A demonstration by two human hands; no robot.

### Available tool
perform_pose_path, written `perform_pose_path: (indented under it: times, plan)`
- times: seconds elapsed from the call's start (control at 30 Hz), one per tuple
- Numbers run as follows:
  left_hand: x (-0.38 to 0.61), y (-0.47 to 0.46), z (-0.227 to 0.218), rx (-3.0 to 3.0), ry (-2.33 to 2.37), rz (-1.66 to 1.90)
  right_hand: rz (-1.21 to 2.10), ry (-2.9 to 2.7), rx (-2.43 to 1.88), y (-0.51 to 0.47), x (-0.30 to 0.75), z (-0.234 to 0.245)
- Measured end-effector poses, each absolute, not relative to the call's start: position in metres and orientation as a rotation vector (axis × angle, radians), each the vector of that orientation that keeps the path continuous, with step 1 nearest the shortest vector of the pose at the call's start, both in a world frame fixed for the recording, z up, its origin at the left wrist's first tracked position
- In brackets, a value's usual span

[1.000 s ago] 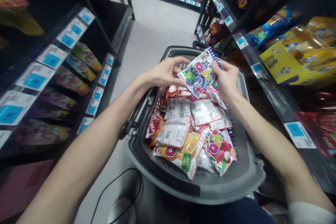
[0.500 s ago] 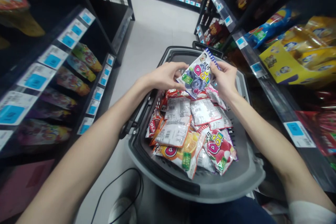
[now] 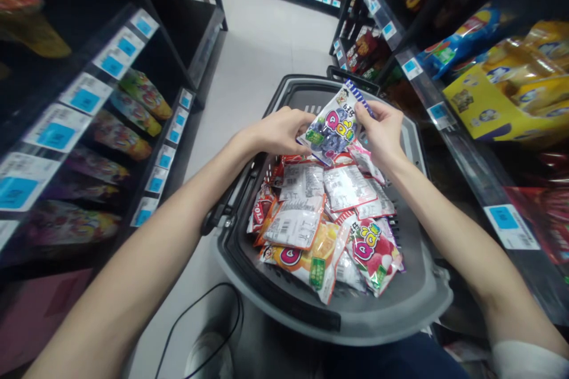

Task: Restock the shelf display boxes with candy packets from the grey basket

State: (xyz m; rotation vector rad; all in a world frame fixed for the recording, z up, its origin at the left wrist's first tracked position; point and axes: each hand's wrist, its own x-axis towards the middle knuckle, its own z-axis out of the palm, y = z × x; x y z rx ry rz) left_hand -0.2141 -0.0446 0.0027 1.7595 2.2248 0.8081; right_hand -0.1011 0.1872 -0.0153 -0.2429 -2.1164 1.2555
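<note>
Both of my hands hold one blueberry candy packet above the far end of a grey shopping basket. My left hand pinches its left edge with closed fingers. On the packet's right edge, my right hand grips with the fingers curled. Several more candy packets fill the basket, among them white-backed ones, an orange one and a lychee one.
Dark shelves with blue price tags and snack bags line the left of the aisle. Shelves with yellow and blue bags line the right. Pale floor runs ahead. A black cable loops near my shoe.
The packet has turned slightly and sunk a little toward the basket between my hands. The view has shifted a bit; the basket's contents have not moved.
</note>
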Motion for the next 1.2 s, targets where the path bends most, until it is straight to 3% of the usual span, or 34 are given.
perform_pose_path:
  times: [0.23, 0.5, 0.7, 1.2]
  plan:
    - [-0.209, -0.046, 0.002, 1.796, 2.332, 0.608, 1.173, -2.245, -0.020, 0.194, -0.101, -0.010]
    - [-0.217, -0.044, -0.011, 2.030, 2.401, 0.884, 1.071, -2.203, 0.037, 0.203, -0.097, 0.000]
    - [-0.216, -0.045, -0.015, 2.237, 2.486, 1.060, 0.773, -2.186, 0.031, 0.205, -0.096, 0.004]
    - [-0.213, -0.047, -0.013, 2.248, 2.385, 0.825, 0.442, -2.086, 0.166, 0.176, -0.086, 0.014]
